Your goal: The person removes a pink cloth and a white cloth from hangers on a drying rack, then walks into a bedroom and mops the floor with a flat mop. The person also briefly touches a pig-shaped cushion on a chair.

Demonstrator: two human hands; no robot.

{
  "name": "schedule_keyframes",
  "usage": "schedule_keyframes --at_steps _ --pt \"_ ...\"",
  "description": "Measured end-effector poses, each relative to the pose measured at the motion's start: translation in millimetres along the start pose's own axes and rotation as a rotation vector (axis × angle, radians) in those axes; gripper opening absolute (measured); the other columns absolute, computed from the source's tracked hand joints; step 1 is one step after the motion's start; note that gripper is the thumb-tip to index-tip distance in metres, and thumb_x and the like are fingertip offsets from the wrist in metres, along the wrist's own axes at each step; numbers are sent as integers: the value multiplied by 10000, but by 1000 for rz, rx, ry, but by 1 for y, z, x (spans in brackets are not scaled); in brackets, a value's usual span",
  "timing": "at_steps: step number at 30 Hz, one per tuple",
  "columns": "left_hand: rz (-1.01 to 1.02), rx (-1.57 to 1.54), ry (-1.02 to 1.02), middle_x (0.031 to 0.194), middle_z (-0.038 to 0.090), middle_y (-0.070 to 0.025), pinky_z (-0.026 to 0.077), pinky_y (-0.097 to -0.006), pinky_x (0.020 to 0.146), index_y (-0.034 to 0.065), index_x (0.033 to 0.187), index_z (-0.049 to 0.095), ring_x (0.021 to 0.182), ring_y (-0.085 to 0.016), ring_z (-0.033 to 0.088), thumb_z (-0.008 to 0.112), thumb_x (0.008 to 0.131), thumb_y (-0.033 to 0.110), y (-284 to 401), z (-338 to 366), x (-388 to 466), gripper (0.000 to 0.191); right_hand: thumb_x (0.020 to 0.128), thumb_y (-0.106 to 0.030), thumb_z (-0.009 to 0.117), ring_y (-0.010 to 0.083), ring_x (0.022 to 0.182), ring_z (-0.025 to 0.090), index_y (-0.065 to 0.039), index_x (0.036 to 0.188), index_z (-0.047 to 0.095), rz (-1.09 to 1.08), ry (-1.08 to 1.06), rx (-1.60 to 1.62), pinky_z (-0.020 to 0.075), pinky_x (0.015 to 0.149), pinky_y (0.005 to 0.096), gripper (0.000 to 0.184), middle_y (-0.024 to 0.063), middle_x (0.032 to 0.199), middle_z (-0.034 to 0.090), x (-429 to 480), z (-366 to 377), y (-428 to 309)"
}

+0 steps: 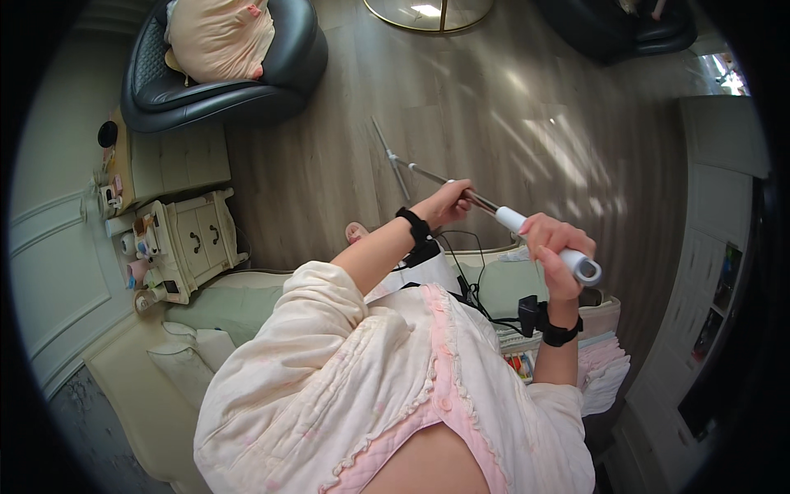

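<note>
A long pole (431, 175) with a white grip runs from the lower right up to a thin flat bar (390, 157) resting on the wood floor, like a flat mop or squeegee. My left hand (449, 202) is closed around the metal shaft above the white grip. Around the white end handle (580, 267) wraps my right hand (558, 250). Both wrists wear black straps; a small black device sits at the right one, and black cables hang near my waist. Whether a cloth is on the bar cannot be told.
A black leather armchair (265, 102) with a peach cushion (216, 37) stands at upper left, a second dark armchair (617, 31) at upper right. Between them is a round glass table (426, 25). A cream nightstand (203, 238) and a bed (228, 305) are close by. White cabinets (710, 216) line the right.
</note>
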State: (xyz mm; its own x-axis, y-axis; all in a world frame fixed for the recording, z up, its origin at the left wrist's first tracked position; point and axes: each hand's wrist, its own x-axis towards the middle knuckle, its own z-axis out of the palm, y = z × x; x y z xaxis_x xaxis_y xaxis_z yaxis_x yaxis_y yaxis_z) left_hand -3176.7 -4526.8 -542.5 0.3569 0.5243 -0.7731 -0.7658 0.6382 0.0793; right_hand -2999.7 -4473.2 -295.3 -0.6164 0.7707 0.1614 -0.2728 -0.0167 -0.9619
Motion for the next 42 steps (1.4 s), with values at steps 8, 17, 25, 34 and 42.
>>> schedule_keyframes --at_steps 8,17,25,34,42 --pt "65 -7 -52 571 418 39 260 -203 402 135 664 436 458 -64 379 576 887 165 21 82 49 265 749 -6 577 166 566 468 -43 630 453 -107 77 -201 484 733 402 176 55 620 520 22 -18 -29" --pt "164 215 93 565 404 53 283 -250 420 106 741 531 451 -78 367 643 913 247 19 84 -10 249 613 91 618 211 561 549 -60 627 464 -231 -84 -282 588 735 475 216 56 607 533 10 15 -50" --pt "152 600 268 581 465 45 287 -224 423 143 717 518 495 -57 427 626 926 433 80 65 28 373 837 7 561 182 656 543 -71 734 446 -176 293 -103 479 927 478 173 34 660 504 19 -20 21" --pt "-17 862 235 560 538 -50 311 -290 351 35 652 580 381 -131 401 567 859 347 18 95 117 374 852 -10 542 180 709 527 -67 755 440 -81 675 -209 456 973 504 151 69 690 513 -55 -58 18" --pt "-103 866 7 535 497 -28 280 -279 353 80 653 563 385 -120 381 589 828 287 -28 144 114 272 859 -38 545 169 699 518 -81 771 420 -81 751 -404 445 989 494 159 54 692 489 -79 -25 -23"
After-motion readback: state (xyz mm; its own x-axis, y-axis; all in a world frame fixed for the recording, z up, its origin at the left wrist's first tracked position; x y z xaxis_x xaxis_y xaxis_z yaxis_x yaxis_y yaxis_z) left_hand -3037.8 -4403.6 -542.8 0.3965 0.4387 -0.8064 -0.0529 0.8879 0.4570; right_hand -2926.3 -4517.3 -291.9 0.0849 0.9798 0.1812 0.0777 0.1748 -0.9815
